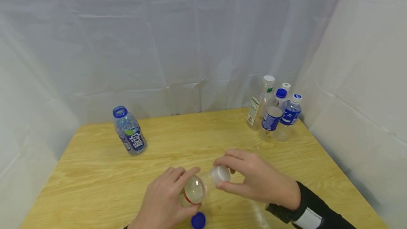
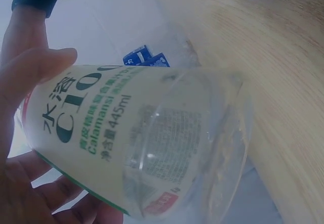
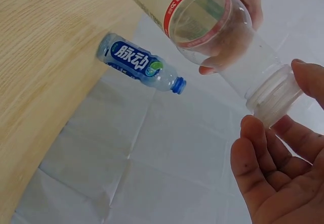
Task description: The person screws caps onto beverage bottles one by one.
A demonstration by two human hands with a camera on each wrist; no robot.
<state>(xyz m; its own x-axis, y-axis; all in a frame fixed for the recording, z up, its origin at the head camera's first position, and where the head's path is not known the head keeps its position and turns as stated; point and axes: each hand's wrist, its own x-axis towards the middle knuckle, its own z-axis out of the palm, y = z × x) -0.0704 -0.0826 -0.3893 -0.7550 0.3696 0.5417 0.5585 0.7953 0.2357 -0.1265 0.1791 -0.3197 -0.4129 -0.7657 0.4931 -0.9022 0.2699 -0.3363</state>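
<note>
The left hand [image 1: 163,200] holds a clear plastic bottle [image 1: 198,186] above the near part of the wooden desk [image 1: 95,183], with the fingers wrapped around its body. The bottle is tilted, with its neck pointing to the right and slightly away from the person. In the left wrist view the bottle [image 2: 142,143] shows a pale label with green letters, and the thumb lies across the top of this label. The bottle appears to be empty. The right hand [image 1: 254,179] is at the neck of the bottle, and its fingers curl around the white cap [image 1: 220,174]. In the right wrist view the white cap [image 3: 273,97] sits on the threaded neck, and the fingertips [image 3: 253,133] of the right hand touch it from both sides. A loose blue cap [image 1: 198,220] lies on the desk just below the left hand, near the front edge. A second bottle with a blue label [image 1: 129,130] stands on the left rear part of the desk, well apart from the hands; its blue mouth is open, without a cap. At the right rear corner of the desk a group of capped bottles [image 1: 275,110] stands close together, some with blue caps and some with white caps. White cloth [image 1: 190,38] hangs behind the desk and at both sides.
</note>
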